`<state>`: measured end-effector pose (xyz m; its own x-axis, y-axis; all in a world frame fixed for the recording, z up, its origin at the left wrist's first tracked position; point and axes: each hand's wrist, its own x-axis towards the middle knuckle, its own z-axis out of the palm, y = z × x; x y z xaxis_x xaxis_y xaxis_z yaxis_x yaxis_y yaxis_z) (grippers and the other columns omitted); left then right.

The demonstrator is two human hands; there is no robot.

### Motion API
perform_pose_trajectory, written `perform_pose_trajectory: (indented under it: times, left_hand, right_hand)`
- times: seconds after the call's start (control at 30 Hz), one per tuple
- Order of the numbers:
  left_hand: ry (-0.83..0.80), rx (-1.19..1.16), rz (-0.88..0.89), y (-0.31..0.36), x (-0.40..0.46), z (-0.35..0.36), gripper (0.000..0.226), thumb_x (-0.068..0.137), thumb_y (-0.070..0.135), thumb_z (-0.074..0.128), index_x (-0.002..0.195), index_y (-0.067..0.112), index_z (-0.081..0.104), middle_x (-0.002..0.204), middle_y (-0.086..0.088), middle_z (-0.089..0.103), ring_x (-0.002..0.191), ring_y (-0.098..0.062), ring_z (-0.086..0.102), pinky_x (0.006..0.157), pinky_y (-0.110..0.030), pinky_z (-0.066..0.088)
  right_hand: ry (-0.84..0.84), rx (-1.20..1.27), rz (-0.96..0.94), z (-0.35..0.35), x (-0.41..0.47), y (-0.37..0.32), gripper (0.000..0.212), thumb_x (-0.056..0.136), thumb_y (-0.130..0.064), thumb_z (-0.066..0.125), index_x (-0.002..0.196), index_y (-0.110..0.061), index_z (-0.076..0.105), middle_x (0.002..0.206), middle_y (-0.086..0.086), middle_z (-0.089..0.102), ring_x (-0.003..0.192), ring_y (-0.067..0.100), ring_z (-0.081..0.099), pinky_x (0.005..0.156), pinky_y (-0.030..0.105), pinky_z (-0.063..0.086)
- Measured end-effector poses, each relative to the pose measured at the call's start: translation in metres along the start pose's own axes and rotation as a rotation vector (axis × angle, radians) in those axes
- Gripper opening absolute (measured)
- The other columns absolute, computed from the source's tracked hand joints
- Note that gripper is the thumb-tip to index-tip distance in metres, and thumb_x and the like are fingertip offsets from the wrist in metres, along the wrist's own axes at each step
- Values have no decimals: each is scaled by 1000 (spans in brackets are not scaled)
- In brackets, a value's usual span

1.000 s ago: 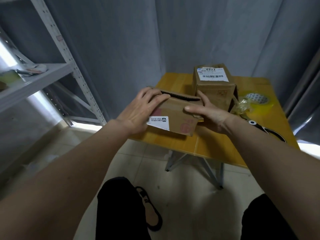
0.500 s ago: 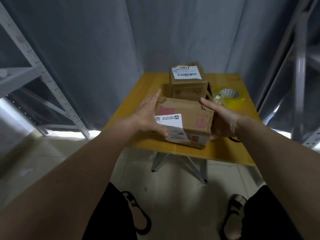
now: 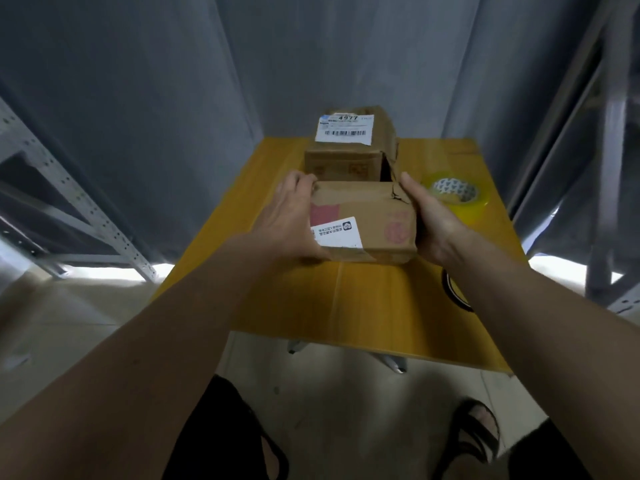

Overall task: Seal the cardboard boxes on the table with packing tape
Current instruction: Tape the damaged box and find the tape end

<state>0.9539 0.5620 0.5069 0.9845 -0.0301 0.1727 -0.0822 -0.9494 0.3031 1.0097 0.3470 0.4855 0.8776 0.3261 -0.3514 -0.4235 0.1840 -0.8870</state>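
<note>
At frame centre, my left hand (image 3: 294,216) and right hand (image 3: 427,216) grip a small, worn cardboard box (image 3: 363,220) by its sides on the desk (image 3: 363,306). It looks light and easily crushed, so I'd hold near the corners.

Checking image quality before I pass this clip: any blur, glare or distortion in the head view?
Head view: wide-angle bending bows the shelf uprights at the edges; frame soft overall, forearms smeared; blown-out floor patches beside the table; the near box label unreadable, while 4977 on the far box reads; tape roll shows mild sheen.
</note>
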Motion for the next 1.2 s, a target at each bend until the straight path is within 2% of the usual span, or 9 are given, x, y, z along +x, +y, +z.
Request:
perform_pose_trajectory:
  times: [0.1, 0.5, 0.7, 0.77, 0.83, 0.9, 1.03, 1.1, 1.2]
  left_hand:
    - [41, 27, -2, -7, 8, 2, 126, 40, 45, 94, 142, 13, 28, 141, -5, 29, 130, -22, 31, 110, -34, 29]
    - [-157, -72, -54, -8, -4, -10, 127, 38, 48, 94, 144, 19, 29, 139, -3, 27, 133, -20, 27, 115, -38, 29]
    - [-237, -592, -280, -11, -6, -20, 146, 27, 64, 86, 150, 38, 12, 156, -2, 22, 137, -25, 36, 109, -47, 38]
    - [-217, -860, -422, -13, -3, -20, 131, 38, 69, 82, 149, 36, 21, 144, 0, 44, 123, -20, 53, 97, -42, 48]
    - [-278, -1007, -514, -16, 1, -16, 86, 62, 72, 71, 135, 32, 47, 123, 2, 64, 106, -17, 63, 88, -38, 51]
    - [-346, -1054, -532, -16, 2, -10, 61, 73, 66, 68, 125, 36, 56, 117, -1, 69, 110, -21, 63, 98, -45, 47]
    - [-414, -1161, -473, -17, 5, -7, 76, 58, 35, 83, 128, 36, 54, 125, -4, 63, 112, -24, 62, 91, -42, 53]
    - [-482, -1228, -403, -17, 8, -10, 76, 58, 17, 84, 125, 38, 55, 129, -5, 59, 113, -25, 62, 85, -36, 56]
    - [-568, -1229, -311, -13, 15, -13, 75, 59, -1, 80, 121, 35, 60, 130, -9, 56, 106, -22, 67, 79, -29, 57]
  right_hand:
    - [-18, -46, -49, 4, 9, -2, 38, 86, -51, 63, 111, -23, 67, 110, 6, 73, 105, 24, 68, 94, 44, 52]
    - [51, -5, 14, 13, -6, 18, 39, 88, -54, 57, 97, -19, 69, 95, 8, 76, 81, 21, 73, 66, 32, 57]
    - [86, 75, 17, 6, -13, 13, 35, 84, -44, 67, 103, -15, 68, 98, 9, 75, 82, 23, 73, 68, 34, 58]
    - [73, 143, 5, 5, -14, 10, 26, 85, -39, 67, 96, -15, 69, 91, 8, 76, 78, 21, 74, 63, 32, 58]
    - [46, 168, 0, 5, -16, 8, 20, 87, -34, 66, 90, -15, 69, 87, 6, 76, 76, 21, 74, 62, 32, 59]
    - [20, 155, -18, 3, -18, 6, 15, 87, -29, 65, 90, -14, 69, 86, 6, 75, 80, 22, 73, 65, 34, 59]
    - [57, 188, -61, -10, -20, -4, 25, 86, -30, 64, 110, -21, 65, 94, 4, 74, 94, 24, 68, 72, 39, 58]
    - [190, 174, -64, -16, -15, -10, 38, 86, -41, 64, 119, -21, 62, 110, 6, 71, 105, 24, 65, 89, 42, 54]
    - [514, 85, -92, -23, -2, -16, 25, 92, -30, 57, 108, -11, 62, 92, 3, 68, 68, 17, 62, 60, 26, 45]
